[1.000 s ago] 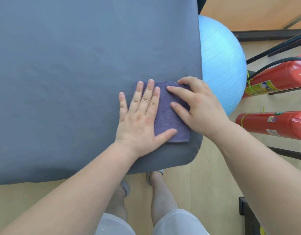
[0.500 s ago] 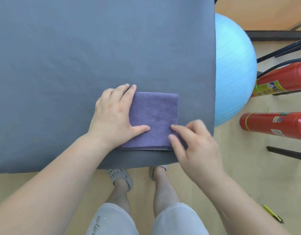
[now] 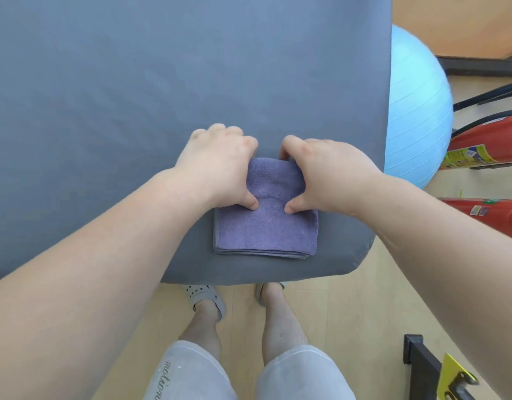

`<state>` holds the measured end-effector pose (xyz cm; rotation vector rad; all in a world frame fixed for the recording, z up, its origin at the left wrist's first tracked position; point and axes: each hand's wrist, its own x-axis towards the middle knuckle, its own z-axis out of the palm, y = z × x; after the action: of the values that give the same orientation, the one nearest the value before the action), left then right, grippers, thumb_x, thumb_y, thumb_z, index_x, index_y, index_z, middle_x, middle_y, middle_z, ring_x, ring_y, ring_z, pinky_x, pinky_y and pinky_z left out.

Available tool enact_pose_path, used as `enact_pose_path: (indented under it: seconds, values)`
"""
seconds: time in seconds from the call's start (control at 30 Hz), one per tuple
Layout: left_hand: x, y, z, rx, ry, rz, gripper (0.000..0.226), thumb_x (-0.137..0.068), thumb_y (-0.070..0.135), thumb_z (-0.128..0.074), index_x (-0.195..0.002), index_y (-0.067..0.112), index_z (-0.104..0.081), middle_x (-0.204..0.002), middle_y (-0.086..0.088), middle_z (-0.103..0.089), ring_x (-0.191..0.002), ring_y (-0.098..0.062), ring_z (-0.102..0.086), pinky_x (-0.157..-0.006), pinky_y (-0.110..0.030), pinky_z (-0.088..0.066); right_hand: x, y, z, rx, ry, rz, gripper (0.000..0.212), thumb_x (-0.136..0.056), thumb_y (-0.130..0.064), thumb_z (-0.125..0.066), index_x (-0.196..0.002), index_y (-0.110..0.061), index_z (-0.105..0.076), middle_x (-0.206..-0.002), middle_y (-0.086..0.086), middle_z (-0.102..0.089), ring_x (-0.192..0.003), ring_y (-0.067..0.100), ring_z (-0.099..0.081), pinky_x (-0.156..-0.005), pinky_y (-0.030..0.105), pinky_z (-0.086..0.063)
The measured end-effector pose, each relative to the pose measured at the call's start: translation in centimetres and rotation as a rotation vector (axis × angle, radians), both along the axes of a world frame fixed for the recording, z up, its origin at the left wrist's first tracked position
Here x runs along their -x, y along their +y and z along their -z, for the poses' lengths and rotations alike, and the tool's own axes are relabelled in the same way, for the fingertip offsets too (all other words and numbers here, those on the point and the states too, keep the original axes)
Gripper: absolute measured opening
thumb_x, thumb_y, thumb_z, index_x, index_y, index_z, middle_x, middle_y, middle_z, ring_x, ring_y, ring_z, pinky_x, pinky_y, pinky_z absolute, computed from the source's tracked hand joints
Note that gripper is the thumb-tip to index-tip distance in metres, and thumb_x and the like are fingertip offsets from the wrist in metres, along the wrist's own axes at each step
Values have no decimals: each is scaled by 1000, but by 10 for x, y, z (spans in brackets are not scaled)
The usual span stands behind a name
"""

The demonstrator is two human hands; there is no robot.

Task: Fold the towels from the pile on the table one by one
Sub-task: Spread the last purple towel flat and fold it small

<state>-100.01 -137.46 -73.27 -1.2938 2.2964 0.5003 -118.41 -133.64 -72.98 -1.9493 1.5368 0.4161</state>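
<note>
Head view: we are gripping the folded purple towel [image 3: 266, 229] at its far edge, left hand [image 3: 220, 166] and right hand [image 3: 327, 174] curling fingers over it, thumbs pressing on top, probably readying a lift or another fold. Soft napped cloth, stitched hem, squared layers, lying at the front right corner of the grey padded worktop [image 3: 133, 96].

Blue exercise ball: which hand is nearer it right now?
Right. The right hand holds the towel on the side toward the ball; the left hand holds it farther left.
</note>
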Motion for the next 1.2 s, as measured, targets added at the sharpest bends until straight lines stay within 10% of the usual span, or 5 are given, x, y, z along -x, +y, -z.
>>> enact_pose_path:
  seconds: [0.2,0.53,0.63,0.73,1.2]
  values:
    - [-6,-1,-3,-90,18,28,45,-64,48,-84,-80,25,-48,-75,11,-50,-82,-22,-51,-71,-34,-33,3,0,-1,21,83,-118,51,-70,-56,-80,-75,-27,-39,-77,-9,-42,-81,21,-47,-62,34,-38]
    - [-13,-12,5,607,397,51,31,-64,0,-62,-74,18,-37,-60,0,-35,-57,-25,-31,-57,-34,-20,11,-13,3,690,-19,187,10,-77,-16,-65,-85,-11,-61,-87,11,-53,-77,34,-49,-62,43,-43]
    - [-26,7,14,576,406,11,32,-74,13,-63,-106,15,-65,-103,-6,-70,-89,-32,-62,-77,-42,-41,2,15,8,679,-91,211,26,-77,-24,-67,-99,-11,-65,-102,11,-60,-87,37,-54,-74,48,-48]
    - [-37,35,13,472,383,-30,57,-83,33,-64,-137,16,-57,-144,-12,-55,-131,-33,-51,-109,-57,-33,-4,50,10,661,-161,232,48,-83,-33,-69,-123,-7,-65,-128,13,-61,-116,38,-57,-95,49,-48]
    - [-29,77,7,292,217,-153,78,-88,66,-45,-152,22,-37,-165,-15,-15,-153,-38,-7,-115,-69,-4,-19,94,28,395,96,150,105,-82,-58,-65,-160,-9,-16,-169,10,-6,-156,30,-3,-124,53,-15]
